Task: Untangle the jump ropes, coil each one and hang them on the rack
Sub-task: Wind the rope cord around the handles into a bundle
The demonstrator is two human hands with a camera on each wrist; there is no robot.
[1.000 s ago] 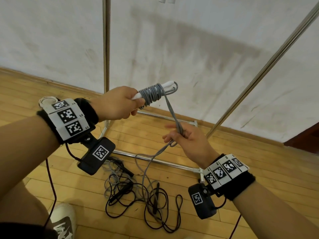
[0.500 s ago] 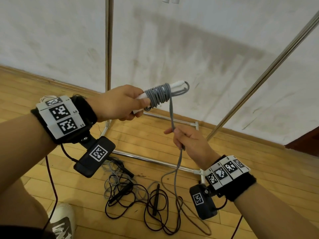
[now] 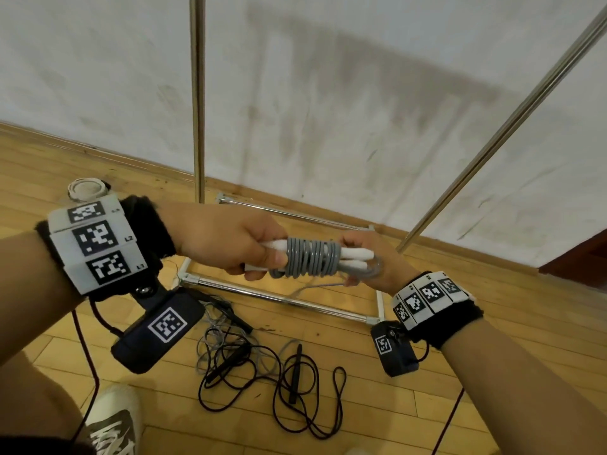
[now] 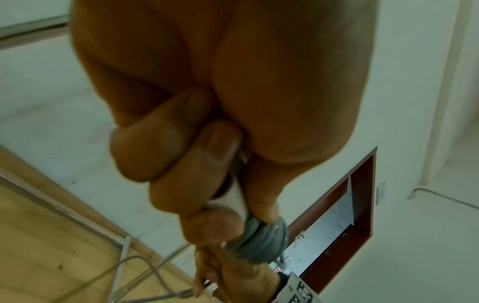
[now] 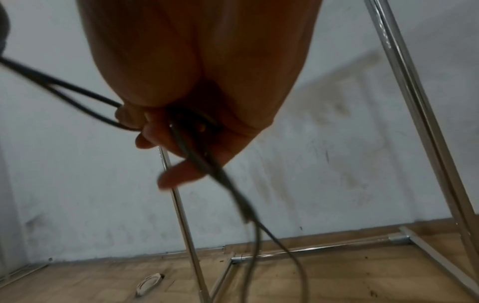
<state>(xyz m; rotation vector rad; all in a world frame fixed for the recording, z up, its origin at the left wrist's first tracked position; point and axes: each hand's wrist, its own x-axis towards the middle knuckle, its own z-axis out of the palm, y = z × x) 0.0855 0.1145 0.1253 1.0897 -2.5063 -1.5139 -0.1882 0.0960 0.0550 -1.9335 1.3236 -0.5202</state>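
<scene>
Head view: grey rope (image 3: 312,257) between both hands (image 3: 305,254).

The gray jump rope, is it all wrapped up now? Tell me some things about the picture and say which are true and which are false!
1. The gray jump rope is wound in tight turns around its white handles. True.
2. The left hand is empty. False: it grips the handles at one end of the bundle.
3. The right hand holds the loose gray cord at the other end of the bundle. True.
4. The black jump rope hangs on the rack. False: it lies in a tangle on the wooden floor.
5. A shoe shows at the bottom of the head view. True.
</scene>
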